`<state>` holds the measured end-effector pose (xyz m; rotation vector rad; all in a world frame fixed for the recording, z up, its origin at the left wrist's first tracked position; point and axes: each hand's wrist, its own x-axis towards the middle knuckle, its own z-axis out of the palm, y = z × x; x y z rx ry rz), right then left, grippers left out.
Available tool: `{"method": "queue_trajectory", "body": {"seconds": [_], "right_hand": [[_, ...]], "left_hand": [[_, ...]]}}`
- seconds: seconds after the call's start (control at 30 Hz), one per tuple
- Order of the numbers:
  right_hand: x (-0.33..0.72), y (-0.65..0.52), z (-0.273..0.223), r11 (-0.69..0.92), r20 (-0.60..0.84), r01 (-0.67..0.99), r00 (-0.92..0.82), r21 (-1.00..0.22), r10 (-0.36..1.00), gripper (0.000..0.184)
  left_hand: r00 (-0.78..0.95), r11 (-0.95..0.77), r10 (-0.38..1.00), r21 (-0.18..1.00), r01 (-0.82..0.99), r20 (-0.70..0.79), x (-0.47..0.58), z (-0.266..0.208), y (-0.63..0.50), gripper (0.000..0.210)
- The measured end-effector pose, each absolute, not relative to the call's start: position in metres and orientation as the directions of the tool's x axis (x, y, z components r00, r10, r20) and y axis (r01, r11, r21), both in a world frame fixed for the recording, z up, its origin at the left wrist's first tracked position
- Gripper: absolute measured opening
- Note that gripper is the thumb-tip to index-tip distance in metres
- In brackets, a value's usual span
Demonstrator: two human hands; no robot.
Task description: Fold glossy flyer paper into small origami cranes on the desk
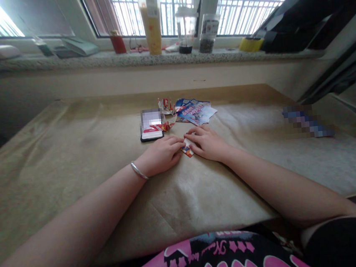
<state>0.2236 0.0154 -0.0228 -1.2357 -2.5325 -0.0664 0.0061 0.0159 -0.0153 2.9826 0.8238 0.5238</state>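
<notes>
A small piece of folded printed paper, white with orange and blue, lies on the tablecloth between my hands. My left hand, with a silver bangle at the wrist, has its fingers closed on the paper's left edge. From the other side, my right hand pinches the paper with thumb and fingers. Just beyond are folded red-and-white paper pieces, one of which overlaps a phone. A fanned pile of blue printed sheets rests behind my right hand.
A beige cloth covers the table. At its right side lies a blurred blue item. The stone windowsill carries a tall yellow-filled container, a red jar, clear cups, yellow tape and a black bag.
</notes>
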Motion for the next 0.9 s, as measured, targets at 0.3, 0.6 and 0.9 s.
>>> {"method": "queue_trajectory", "body": {"seconds": [0.3,0.6,0.9], "right_hand": [[0.224,0.018,-0.03,0.569,0.239,0.819,-0.539,-0.076,0.808,0.052],[0.227,0.025,-0.037,0.505,0.184,0.846,-0.477,-0.168,0.86,0.065],[0.233,0.024,-0.032,0.557,0.349,0.739,-0.444,-0.378,0.825,0.025]], "left_hand": [[0.805,-0.856,0.506,0.065,0.513,0.309,0.008,-0.015,0.016,0.03],[0.807,-0.866,0.482,0.048,0.497,0.341,0.007,-0.015,0.016,0.028],[0.759,-0.83,0.556,0.19,0.524,0.338,0.005,-0.016,0.018,0.022]]}}
